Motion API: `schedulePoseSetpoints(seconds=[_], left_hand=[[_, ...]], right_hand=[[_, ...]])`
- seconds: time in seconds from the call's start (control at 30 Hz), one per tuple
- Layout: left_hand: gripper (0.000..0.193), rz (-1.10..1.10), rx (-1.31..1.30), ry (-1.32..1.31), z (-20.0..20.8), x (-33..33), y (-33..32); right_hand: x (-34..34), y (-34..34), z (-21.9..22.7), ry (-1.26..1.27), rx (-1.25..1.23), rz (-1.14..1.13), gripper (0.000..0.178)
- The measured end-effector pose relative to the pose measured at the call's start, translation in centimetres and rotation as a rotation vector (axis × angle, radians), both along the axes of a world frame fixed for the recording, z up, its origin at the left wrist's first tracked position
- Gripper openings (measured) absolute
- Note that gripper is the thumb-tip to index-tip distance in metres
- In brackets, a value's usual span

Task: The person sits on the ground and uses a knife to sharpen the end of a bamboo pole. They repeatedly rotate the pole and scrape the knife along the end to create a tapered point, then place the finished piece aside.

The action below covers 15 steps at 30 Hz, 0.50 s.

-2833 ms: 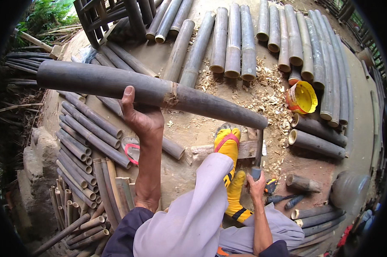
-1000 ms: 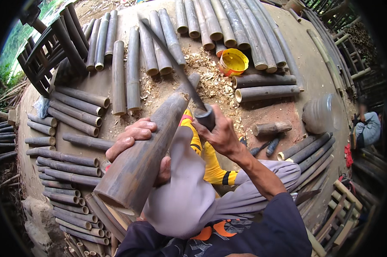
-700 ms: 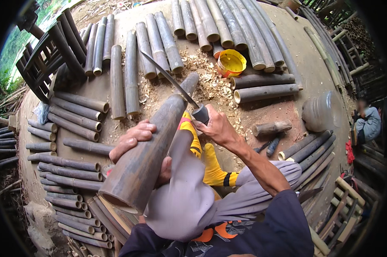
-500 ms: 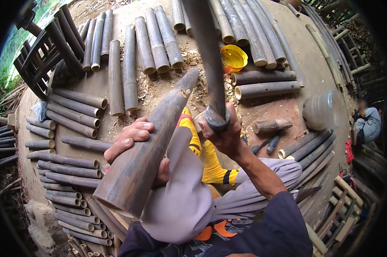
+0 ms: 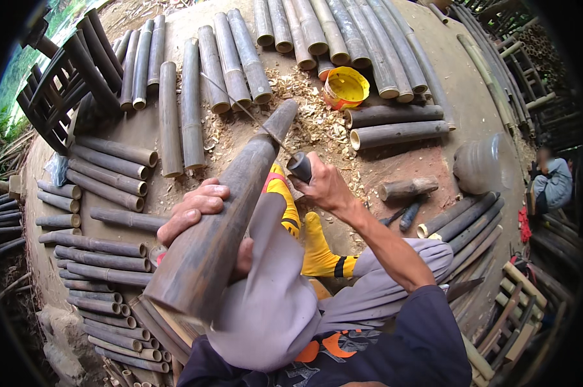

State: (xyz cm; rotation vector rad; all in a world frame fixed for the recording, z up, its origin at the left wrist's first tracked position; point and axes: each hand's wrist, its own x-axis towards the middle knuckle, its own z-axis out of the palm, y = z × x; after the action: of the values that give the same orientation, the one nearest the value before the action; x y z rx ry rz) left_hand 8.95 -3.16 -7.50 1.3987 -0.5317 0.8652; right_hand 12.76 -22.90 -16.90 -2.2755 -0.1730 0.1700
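Note:
My left hand is closed around a thick, dark bamboo tube that slants across my left leg. The tube's wide end points toward me, and its far end narrows past a notch to a tapered tongue. In my right hand is a machete, gripped by its dark handle. The long thin blade shows nearly edge-on, crossing the tube at the notch; whether it bites into the bamboo I cannot tell. My feet in yellow socks are just beyond the tube.
Bamboo tubes lie in rows at the far side and along the left. Wood shavings cover the ground ahead, beside a yellow tub. A short log and a large clear plastic jug are at right; another person sits farther off.
The machete has swung down from its raised position, and its blade now lies across the tube's notch. My left hand keeps its hold; the tube has shifted only slightly.

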Motion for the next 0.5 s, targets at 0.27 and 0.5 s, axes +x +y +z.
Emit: schedulePoseSetpoints(seconds=[0.27,0.5], left_hand=[[0.061,0.056,-0.106,0.116,0.6,-0.7,-1.6],[0.058,0.056,-0.031,0.226,1.5,-1.6,-1.4]], right_hand=[[-2.0,1.2,3.9,-0.414,0.394,-0.052,0.038],[-1.1,0.4,2.3,-0.102,0.227,0.017,0.045]])
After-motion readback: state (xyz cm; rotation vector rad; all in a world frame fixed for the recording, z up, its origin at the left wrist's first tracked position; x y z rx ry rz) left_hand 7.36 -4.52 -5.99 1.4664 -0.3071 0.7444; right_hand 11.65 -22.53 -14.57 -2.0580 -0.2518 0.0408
